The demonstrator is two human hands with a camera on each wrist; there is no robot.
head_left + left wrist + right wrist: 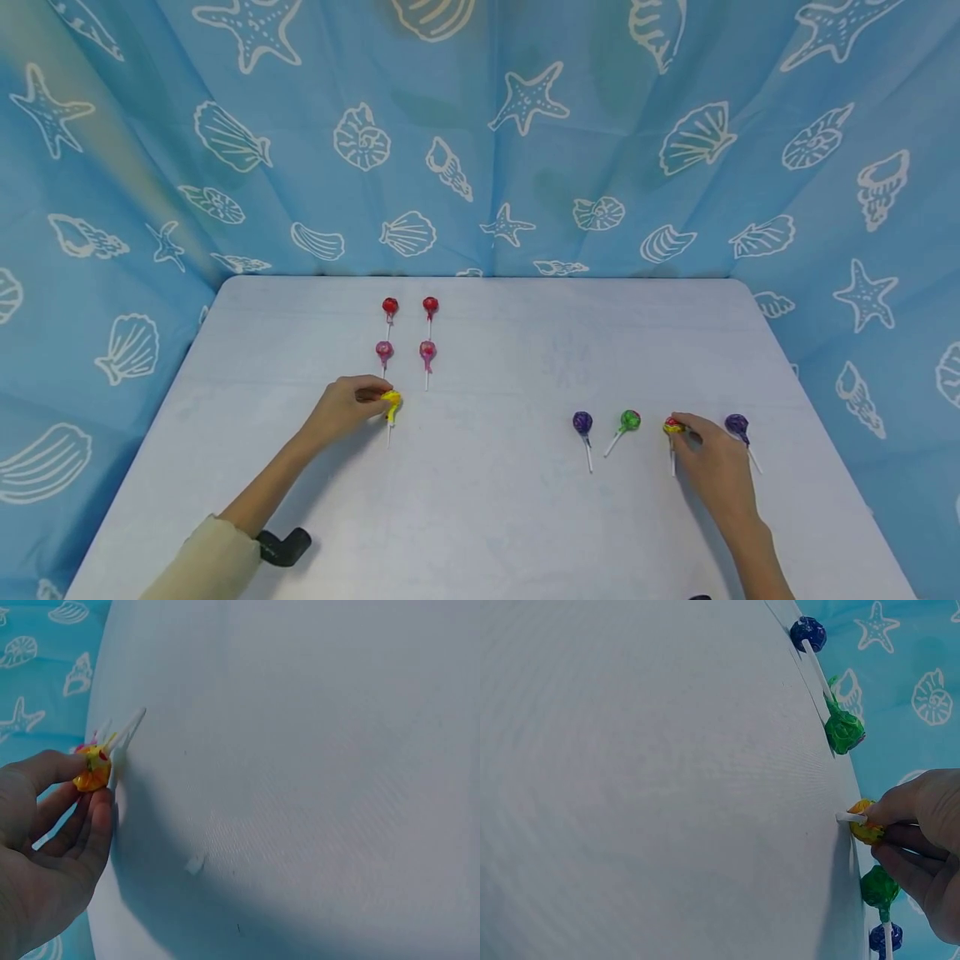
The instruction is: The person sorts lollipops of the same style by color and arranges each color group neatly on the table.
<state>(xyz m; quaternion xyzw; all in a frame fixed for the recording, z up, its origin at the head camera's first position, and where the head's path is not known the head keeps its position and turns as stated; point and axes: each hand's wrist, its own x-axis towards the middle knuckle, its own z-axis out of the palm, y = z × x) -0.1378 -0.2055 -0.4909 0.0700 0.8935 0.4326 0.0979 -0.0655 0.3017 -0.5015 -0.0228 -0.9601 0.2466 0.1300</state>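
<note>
My left hand pinches a yellow lollipop by its wrapped head, stick towards me, below two pink lollipops. In the left wrist view the thumb and fingertips lie on either side of the yellow wrapper. On the right side of the table, my right hand pinches another yellow lollipop with some red on it. A green lollipop lies to its left, and a purple one to its right. The right wrist view shows a second green lollipop, hidden behind my hand in the head view.
Two red lollipops lie behind the pink ones. Another purple lollipop sits left of the green one. The white table ends at a blue curtain with white sea shells and starfish. A black strap piece sticks out by my left sleeve.
</note>
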